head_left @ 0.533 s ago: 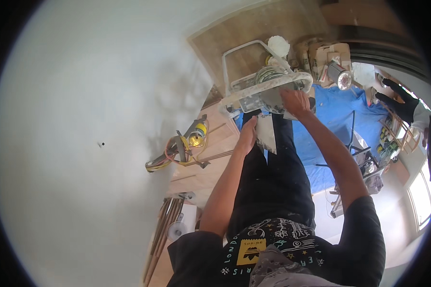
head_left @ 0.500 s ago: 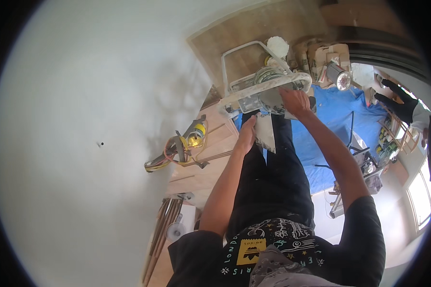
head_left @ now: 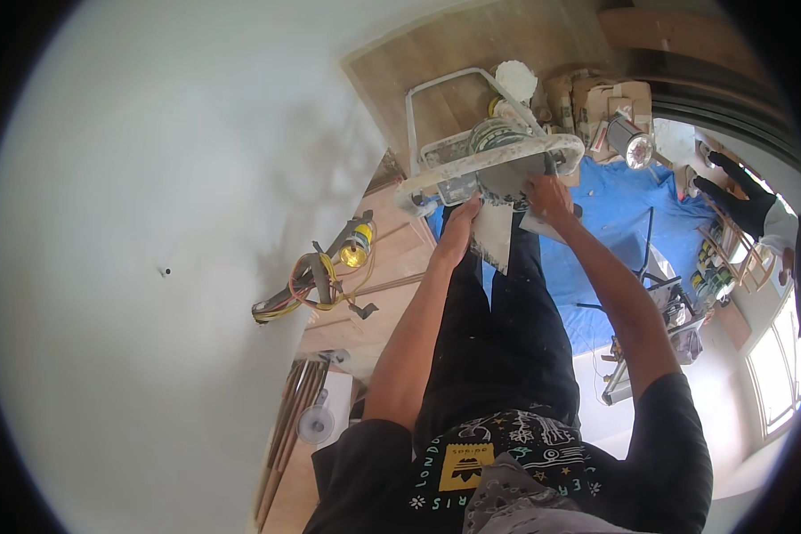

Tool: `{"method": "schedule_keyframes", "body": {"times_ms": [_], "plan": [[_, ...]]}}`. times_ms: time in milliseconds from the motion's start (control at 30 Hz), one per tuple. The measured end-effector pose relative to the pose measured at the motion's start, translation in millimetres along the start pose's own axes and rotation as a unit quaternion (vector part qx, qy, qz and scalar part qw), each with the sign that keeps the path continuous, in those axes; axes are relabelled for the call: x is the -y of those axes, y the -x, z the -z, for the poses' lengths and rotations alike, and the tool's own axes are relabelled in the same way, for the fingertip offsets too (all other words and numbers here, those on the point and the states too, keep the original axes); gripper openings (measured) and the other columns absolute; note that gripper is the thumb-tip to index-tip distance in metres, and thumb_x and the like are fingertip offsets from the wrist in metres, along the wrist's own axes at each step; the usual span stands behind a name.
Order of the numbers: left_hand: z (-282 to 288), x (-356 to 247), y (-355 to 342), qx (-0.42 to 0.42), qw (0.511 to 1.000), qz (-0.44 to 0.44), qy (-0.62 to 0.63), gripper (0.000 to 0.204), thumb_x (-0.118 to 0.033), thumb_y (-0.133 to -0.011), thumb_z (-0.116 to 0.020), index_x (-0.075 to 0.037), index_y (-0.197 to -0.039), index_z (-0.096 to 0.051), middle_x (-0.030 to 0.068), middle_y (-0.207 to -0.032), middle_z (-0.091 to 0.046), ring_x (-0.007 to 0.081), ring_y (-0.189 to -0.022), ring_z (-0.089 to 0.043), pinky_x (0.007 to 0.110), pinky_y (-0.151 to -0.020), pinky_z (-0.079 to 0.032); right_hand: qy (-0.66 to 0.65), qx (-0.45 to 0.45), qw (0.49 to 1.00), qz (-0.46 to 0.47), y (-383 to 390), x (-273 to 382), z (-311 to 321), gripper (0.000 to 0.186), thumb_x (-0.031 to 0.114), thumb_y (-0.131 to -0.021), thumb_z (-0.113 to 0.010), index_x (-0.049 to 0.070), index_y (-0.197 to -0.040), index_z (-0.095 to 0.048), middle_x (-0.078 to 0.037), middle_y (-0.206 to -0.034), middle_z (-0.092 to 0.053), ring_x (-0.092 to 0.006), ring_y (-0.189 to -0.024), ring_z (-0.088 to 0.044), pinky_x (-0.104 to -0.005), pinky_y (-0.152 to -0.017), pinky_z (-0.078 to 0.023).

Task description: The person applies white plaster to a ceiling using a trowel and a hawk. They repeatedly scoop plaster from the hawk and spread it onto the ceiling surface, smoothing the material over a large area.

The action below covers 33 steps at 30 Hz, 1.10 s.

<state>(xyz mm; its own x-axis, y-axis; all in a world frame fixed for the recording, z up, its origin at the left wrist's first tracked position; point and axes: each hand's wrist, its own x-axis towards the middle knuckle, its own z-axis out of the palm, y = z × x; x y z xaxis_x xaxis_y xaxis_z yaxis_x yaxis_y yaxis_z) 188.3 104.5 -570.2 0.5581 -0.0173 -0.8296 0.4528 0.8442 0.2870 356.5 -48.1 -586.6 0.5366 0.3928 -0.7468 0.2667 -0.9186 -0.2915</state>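
My left hand [head_left: 458, 233] is closed on the edge of a flat, whitish plaster-stained board [head_left: 492, 235], which hangs in front of my thighs. To its right, my right hand [head_left: 550, 198] grips a putty knife; its dark handle [head_left: 550, 164] sticks up past my fingers and a greyish blade [head_left: 540, 227] shows below them. Both hands are beside the pale, plaster-spattered top rail [head_left: 472, 171] of a stepladder. Just beyond that rail sits a round, stained container [head_left: 498, 135], partly hidden by the rail.
A smooth pale wall [head_left: 151, 178] fills the left side, with bundled cables and yellow tape [head_left: 329, 267] near it. Blue sheeting [head_left: 605, 222] covers floor on the right. Cardboard boxes [head_left: 627, 93] and a metal can [head_left: 630, 142] stand beyond. Another person's dark-clad legs [head_left: 739, 196] show far right.
My right hand has drawn slightly back toward me, and the knife's blade now shows under it. My left hand with the board has risen a little. The view has shifted slightly.
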Motion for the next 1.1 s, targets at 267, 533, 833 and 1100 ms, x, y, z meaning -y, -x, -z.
{"method": "schedule_keyframes", "body": {"times_ms": [267,533,833,1100], "plan": [[0.2,-7.4,8.7,-0.011,1.0,-0.002,-0.004,0.049,-0.028,-0.1,-0.048,0.001,-0.139,-0.043,0.0075,-0.132,-0.053,0.015,-0.118,-0.05,0.029,-0.102,-0.036,-0.184,-0.035,0.979,0.076,-8.1,-28.4,-2.1,0.027,0.027,-0.089,-0.057,0.002,-0.097,-0.065,-0.023,-0.079,-0.063,-0.0376,-0.078,-0.063,-0.0439,-0.069,-0.047],[9.8,-31.0,34.4,-0.047,0.996,-0.004,-0.075,0.028,-0.021,-0.098,-0.053,-0.002,-0.117,-0.056,0.0006,-0.106,-0.061,0.0111,-0.097,-0.057,0.027,-0.09,-0.042,-0.16,-0.029,0.986,0.033,100.9,-6.5,100.7,0.029,0.024,-0.093,-0.057,-0.001,-0.106,-0.064,-0.015,-0.064,-0.058,-0.023,-0.055,-0.052,-0.0361,-0.055,-0.042],[9.1,2.5,-16.2,-0.032,0.995,-0.093,-0.028,0.023,-0.016,-0.097,-0.051,0.0,-0.113,-0.056,0.0028,-0.096,-0.059,0.01,-0.086,-0.05,0.028,-0.08,-0.042,-0.147,-0.039,0.988,0.01,173.2,40.7,163.4,0.027,0.021,-0.092,-0.059,0.0,-0.107,-0.065,-0.011,-0.057,-0.052,-0.013,-0.052,-0.045,-0.0334,-0.051,-0.039],[-1.9,-6.8,-15.7,-0.023,0.994,-0.085,-0.059,0.025,-0.018,-0.096,-0.051,-0.003,-0.115,-0.055,0.0045,-0.103,-0.061,0.0124,-0.093,-0.054,0.031,-0.083,-0.043,-0.109,-0.105,0.988,-0.006,171.1,40.2,145.1,0.026,0.022,-0.092,-0.059,-0.001,-0.1,-0.067,-0.014,-0.055,-0.053,-0.0184,-0.047,-0.048,-0.0346,-0.048,-0.038]]}}
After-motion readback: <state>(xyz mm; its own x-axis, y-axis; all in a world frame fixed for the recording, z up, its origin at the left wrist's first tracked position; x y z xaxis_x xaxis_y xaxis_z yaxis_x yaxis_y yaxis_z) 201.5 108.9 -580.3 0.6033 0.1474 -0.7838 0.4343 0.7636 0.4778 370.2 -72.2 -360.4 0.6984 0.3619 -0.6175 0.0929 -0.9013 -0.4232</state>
